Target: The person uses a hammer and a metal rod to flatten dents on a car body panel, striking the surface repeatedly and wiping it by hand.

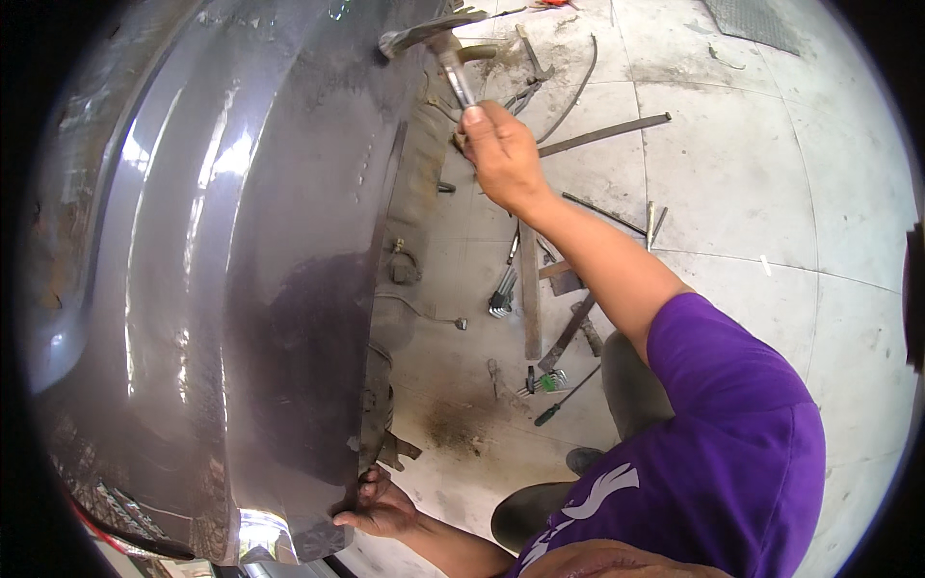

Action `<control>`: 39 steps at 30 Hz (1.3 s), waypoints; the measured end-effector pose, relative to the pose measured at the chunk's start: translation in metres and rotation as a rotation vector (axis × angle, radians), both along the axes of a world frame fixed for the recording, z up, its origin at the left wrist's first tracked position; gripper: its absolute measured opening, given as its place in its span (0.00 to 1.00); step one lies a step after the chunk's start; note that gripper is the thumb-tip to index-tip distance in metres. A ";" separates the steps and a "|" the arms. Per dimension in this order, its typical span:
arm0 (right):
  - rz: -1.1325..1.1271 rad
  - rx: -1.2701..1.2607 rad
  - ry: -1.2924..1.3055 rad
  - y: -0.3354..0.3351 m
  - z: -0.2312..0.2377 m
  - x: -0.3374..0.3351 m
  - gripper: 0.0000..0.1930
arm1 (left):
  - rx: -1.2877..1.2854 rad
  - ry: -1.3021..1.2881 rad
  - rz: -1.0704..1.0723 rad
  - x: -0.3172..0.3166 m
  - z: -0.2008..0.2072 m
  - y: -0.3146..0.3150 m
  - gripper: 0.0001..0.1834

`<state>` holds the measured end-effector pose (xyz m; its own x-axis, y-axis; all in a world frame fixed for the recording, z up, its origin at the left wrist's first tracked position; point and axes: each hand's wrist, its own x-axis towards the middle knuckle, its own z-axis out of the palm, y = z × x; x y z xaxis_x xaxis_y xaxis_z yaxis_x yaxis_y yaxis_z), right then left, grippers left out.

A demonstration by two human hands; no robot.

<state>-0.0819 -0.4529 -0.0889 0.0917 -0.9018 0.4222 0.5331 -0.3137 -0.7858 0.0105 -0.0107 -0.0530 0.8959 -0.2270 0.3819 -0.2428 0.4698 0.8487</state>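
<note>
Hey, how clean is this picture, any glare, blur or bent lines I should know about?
In the head view, white glare streaks run along the ridges of the dark panel; also in the head view, seams in the pale floor bow near the right rim and the corners are black; in that same view, the hammer in the right hand looks slightly soft, perhaps from motion.

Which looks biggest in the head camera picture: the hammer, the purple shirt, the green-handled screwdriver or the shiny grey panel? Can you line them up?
Largest to smallest, as they look here:
1. Shiny grey panel
2. Purple shirt
3. Hammer
4. Green-handled screwdriver
</note>
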 end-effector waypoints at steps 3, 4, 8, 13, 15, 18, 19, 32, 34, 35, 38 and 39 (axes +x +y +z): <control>-0.031 0.026 -0.177 0.008 0.001 0.002 0.19 | -0.018 -0.007 -0.070 -0.004 0.008 -0.004 0.36; -0.049 0.035 -0.088 0.003 0.004 0.000 0.19 | -0.017 0.001 -0.035 -0.007 0.008 -0.006 0.36; -0.108 0.037 -0.062 -0.019 0.015 0.002 0.18 | -0.048 0.010 0.003 -0.004 0.004 -0.006 0.37; -0.053 -0.023 0.002 -0.021 0.015 0.009 0.18 | -0.084 0.067 0.057 0.003 0.000 0.001 0.37; -0.016 0.010 -0.041 -0.026 0.016 0.002 0.19 | -0.078 0.045 0.058 0.002 -0.002 0.002 0.37; -0.194 -0.107 0.036 -0.017 0.015 0.007 0.20 | -0.087 0.039 -0.008 -0.003 0.004 -0.006 0.37; -0.122 -0.053 0.039 -0.018 0.017 0.003 0.20 | -0.101 0.046 0.006 -0.006 0.005 -0.009 0.37; -0.013 -0.083 -0.171 -0.014 0.014 0.012 0.16 | -0.136 0.057 0.063 -0.010 0.004 -0.016 0.39; -0.038 -0.090 -0.046 -0.015 0.020 0.014 0.16 | -0.127 0.091 0.086 -0.007 0.001 -0.010 0.39; -0.049 -0.094 0.016 -0.015 0.021 0.014 0.16 | -0.116 0.121 0.094 -0.006 -0.002 -0.007 0.38; 0.048 -0.050 -0.025 -0.011 0.025 0.009 0.16 | -0.091 0.055 0.063 0.000 -0.004 0.000 0.36; 0.031 -0.091 0.017 -0.011 0.025 0.010 0.16 | -0.079 0.017 0.039 0.000 -0.005 -0.004 0.35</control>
<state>-0.0716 -0.4638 -0.0641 0.1263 -0.8563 0.5007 0.5306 -0.3681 -0.7635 0.0108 -0.0142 -0.0580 0.9101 -0.1616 0.3816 -0.2477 0.5261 0.8135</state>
